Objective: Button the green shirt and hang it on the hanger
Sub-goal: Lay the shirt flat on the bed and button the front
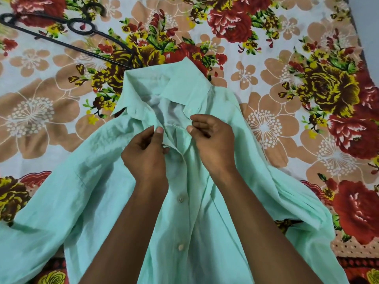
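Observation:
The green shirt (98, 193) lies front-up on a floral bedsheet, collar pointing away from me and sleeves spread to both sides. Its placket is closed lower down, where two pale buttons show. Near the collar, my left hand (146, 154) pinches the left front edge between thumb and fingers. My right hand (213, 144) pinches the right front edge just below the collar, where a small button shows. A black hanger (82, 29) lies on the sheet at the upper left, its lower end touching the collar.
The floral bedsheet (287, 99) covers the whole surface around the shirt. A grey strip of floor or wall shows at the top right corner.

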Action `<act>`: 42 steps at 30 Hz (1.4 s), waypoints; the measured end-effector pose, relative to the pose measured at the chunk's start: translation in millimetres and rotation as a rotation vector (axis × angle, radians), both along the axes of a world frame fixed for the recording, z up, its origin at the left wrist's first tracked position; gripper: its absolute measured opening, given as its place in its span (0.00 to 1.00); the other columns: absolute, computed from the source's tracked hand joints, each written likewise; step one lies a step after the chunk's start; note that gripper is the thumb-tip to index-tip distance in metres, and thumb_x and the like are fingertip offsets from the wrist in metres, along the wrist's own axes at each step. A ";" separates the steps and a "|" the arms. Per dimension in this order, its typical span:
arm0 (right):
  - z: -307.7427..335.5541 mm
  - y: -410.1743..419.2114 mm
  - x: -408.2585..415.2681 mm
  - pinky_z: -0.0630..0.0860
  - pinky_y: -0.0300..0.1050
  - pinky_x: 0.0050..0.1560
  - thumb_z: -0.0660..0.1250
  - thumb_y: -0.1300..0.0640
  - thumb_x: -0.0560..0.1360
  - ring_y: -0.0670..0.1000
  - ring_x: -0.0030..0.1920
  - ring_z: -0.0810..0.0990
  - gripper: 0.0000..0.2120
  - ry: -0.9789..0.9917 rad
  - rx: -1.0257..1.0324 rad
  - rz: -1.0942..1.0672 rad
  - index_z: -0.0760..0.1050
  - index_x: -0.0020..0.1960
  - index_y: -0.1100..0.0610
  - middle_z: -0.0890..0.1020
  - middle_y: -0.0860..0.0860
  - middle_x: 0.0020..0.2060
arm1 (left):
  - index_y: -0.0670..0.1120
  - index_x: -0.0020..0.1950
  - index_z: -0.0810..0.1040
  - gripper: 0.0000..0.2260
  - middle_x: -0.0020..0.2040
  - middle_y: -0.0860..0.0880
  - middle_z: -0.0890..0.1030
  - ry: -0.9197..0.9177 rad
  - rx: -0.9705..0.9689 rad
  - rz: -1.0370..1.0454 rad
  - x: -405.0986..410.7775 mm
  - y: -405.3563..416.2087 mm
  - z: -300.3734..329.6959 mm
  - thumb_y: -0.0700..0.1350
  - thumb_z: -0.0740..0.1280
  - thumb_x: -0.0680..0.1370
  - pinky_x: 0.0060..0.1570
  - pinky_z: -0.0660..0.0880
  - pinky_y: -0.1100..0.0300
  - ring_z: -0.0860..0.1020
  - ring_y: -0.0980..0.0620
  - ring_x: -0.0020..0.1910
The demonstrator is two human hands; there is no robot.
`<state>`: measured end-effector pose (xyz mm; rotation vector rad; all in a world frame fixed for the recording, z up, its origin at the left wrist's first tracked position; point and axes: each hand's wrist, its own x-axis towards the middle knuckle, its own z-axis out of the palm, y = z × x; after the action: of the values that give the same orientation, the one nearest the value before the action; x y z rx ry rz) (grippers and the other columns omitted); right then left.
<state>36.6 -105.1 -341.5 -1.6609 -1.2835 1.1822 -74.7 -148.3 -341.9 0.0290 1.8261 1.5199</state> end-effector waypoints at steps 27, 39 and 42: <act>-4.9 2.0 -12.5 0.83 0.39 0.49 0.76 0.64 0.74 0.46 0.43 0.85 0.05 0.086 0.106 0.113 0.82 0.48 0.58 0.86 0.48 0.41 | 0.52 0.53 0.86 0.13 0.49 0.54 0.88 0.311 0.164 -0.357 -2.3 2.3 0.3 0.35 0.70 0.79 0.55 0.79 0.65 0.85 0.59 0.52; -11.8 1.4 -2.9 0.83 0.40 0.54 0.73 0.65 0.77 0.45 0.45 0.87 0.03 0.095 0.103 0.214 0.84 0.49 0.59 0.87 0.48 0.43 | 0.48 0.55 0.82 0.13 0.41 0.48 0.88 0.328 0.172 -0.464 -16.0 3.6 -2.4 0.36 0.76 0.73 0.51 0.85 0.51 0.88 0.49 0.43; -9.9 0.1 -3.1 0.82 0.37 0.54 0.75 0.60 0.76 0.43 0.46 0.87 0.03 0.114 0.090 0.229 0.85 0.49 0.58 0.88 0.47 0.43 | 0.45 0.54 0.80 0.13 0.41 0.48 0.88 0.355 0.152 -0.429 -15.0 4.9 -3.7 0.36 0.76 0.72 0.51 0.85 0.48 0.88 0.49 0.42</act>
<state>33.5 -105.0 -351.5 -1.3892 -1.4605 1.3129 -89.7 -143.4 -345.7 0.7576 1.8110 1.3969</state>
